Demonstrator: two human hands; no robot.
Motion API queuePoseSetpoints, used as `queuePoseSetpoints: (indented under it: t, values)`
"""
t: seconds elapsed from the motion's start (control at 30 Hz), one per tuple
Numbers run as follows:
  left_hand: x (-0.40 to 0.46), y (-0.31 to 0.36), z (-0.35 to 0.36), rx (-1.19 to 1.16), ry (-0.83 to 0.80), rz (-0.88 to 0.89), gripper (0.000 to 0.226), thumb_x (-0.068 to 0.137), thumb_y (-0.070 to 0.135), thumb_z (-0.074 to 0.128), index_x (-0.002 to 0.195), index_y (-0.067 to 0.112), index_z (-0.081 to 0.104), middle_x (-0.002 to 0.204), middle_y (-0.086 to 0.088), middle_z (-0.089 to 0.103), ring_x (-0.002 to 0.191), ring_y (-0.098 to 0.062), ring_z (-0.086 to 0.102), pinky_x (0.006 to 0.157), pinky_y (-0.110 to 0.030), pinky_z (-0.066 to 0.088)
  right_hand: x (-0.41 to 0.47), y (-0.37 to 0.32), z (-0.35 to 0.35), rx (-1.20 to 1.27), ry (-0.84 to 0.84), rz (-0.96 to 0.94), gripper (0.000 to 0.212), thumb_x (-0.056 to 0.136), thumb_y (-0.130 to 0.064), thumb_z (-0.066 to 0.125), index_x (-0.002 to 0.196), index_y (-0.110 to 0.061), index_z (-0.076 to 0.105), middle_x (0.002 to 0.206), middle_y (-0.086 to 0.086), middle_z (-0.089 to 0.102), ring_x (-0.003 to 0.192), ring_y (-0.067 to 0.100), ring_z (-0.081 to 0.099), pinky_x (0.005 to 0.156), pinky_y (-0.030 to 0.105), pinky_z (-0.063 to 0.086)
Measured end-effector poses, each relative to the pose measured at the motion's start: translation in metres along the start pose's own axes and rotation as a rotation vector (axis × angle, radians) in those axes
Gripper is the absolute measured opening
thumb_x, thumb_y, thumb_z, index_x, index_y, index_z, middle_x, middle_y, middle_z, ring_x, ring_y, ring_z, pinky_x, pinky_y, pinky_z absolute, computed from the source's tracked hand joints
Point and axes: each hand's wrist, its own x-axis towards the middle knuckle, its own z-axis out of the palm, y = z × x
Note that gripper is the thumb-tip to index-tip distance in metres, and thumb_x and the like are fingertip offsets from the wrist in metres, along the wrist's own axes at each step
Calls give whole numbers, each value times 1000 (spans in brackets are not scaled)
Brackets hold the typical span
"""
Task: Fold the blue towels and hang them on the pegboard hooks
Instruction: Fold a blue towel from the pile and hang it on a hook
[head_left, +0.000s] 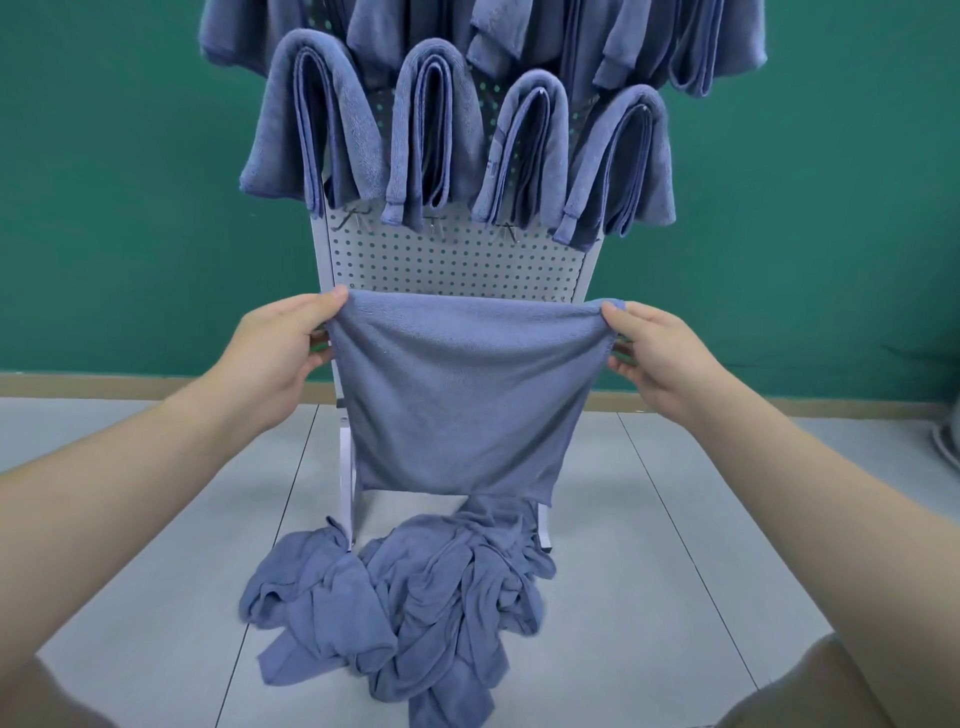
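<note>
Hands hold one blue towel (457, 395) stretched out at the centre of the view, in front of the white pegboard (452, 270). At 9 o'clock of the cloth the left hand (283, 358) pinches its upper corner, thumb on the near face and fingers curled behind; at 3 o'clock the right hand (660, 358) pinches the other upper corner the same way. The towel hangs flat from that top edge, which looks like a fold, though the doubled layer is hard to make out, and its lower edge ends just above a crumpled pile of blue towels (405, 608) lying on the pale tiled floor (675, 519) at 6 o'clock, against the foot of the pegboard stand. At 12 o'clock four folded towels (447, 140) are draped side by side over hooks across the board, with more blue cloth hanging in a row above them at the frame's top edge. Below that row, three bare hooks (511, 231) show on the perforated panel. Behind everything stands a green wall (130, 182)
</note>
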Motion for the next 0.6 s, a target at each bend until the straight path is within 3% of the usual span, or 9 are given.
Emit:
queuePoseSetpoints:
  t: [0.1,0.23,0.33,0.5,0.6]
  values:
    - [0,3,0,12,18,47,14,100,18,66,89,17,73,80,12,76,74,-2,68,86,-25,53,1,-1,-2,-31,44,1,19,104,-27,60,94,-24,75,93,-15,73,90,10,59,90,30,45]
    - [3,5,-4,-5,33,73,9,99,15,68,94,14,76,94,4,78,88,-10,69,97,-29,53,1,-5,-4,30,47,-33,17,105,-23,59,100,-21,75,104,-6,74,98,14,63,98,34,47]
    - [6,6,-7,1,56,99,7,95,12,71,98,12,78,103,-3,78,94,-15,70,99,-29,55,-1,-8,-6,94,23,-75,20,107,-19,55,107,-13,74,108,2,76,97,16,69,92,30,53]
    - [5,8,-5,29,159,171,8,91,6,76,91,14,79,94,-1,78,89,-14,70,88,-23,55,-3,-12,-2,77,91,-103,23,107,-16,54,100,-8,74,104,8,77,91,20,69,88,33,56]
    - [5,9,-1,27,185,184,7,91,9,76,89,15,79,93,-2,78,87,-15,69,89,-27,57,-5,-14,0,52,97,-116,22,106,-15,56,97,-9,75,102,9,76,91,21,67,87,35,54]
